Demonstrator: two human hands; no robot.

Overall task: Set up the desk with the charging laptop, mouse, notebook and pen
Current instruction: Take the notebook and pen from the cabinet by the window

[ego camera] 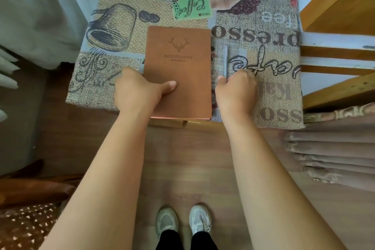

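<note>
On the table (121,50), which is covered with a burlap-look cloth printed with coffee motifs and words, lies a brown notebook (179,63). Its cover is plain tan with a leather look, stamped with a stag's head and the words "KEEP ON GOING", and a coppery page edge shows along its near side. It lies closed and flat, its near end reaching past the table's front edge toward the person.

The left hand (138,89) grips the notebook at its near left corner: the thumb presses flat on top of the cover, while the fingers are tucked out of sight under or beside the left edge. Whether the notebook is lifted or resting cannot be told.

Just right of the notebook, apart from it, a slim grey pen (225,61) lies on the cloth, running away from the person, roughly parallel to the notebook's right edge. The right hand (236,89) is curled over the pen's near end, its fingers bent down onto the cloth, and the pen emerges from between thumb and forefinger, so it appears pinched there. Most of the pen's length lies free beyond the knuckles.

Wooden floor (182,158) shows below the table's edge, with the person's two pale sneakers (182,221) standing on it. A wooden shelf unit (341,16) stands to the right, and folded brownish fabric (328,154) lies beneath it.
</note>
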